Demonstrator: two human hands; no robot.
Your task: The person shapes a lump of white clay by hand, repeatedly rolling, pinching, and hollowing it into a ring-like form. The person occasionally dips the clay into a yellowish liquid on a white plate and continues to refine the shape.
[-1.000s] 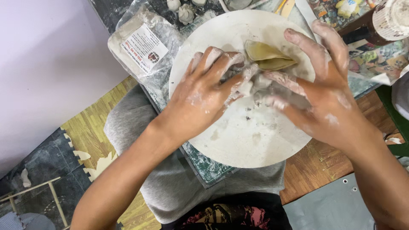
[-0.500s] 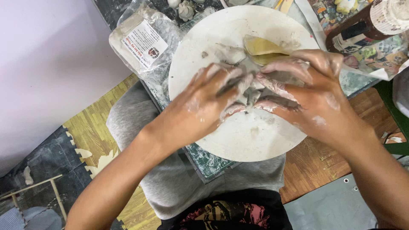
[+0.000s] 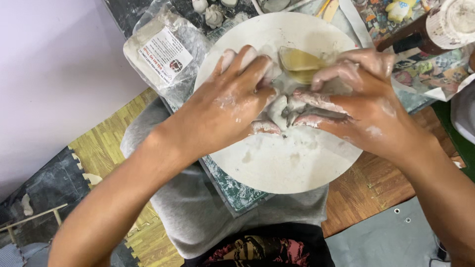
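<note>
While both hands meet over the round white board (image 3: 277, 163), the head view shows a lump of grey clay (image 3: 283, 110) pressed between them near the board's middle. Left hand (image 3: 232, 104): fingers curled over the clay's left side, gripping it, skin smeared with pale slip. Right hand (image 3: 356, 104): fingers bent inward onto the clay's right side, likewise gripping, fingertips coated grey. A yellow sponge (image 3: 298, 64) lies on the board just beyond the clay, touching the right hand's fingers. A clear plastic bag with a white label (image 3: 166, 57) sits off the board's upper left edge. A brown bottle (image 3: 430, 29) lies at the upper right, on printed paper (image 3: 430, 74). Small clay figures (image 3: 213, 15) stand beyond the bag.
</note>
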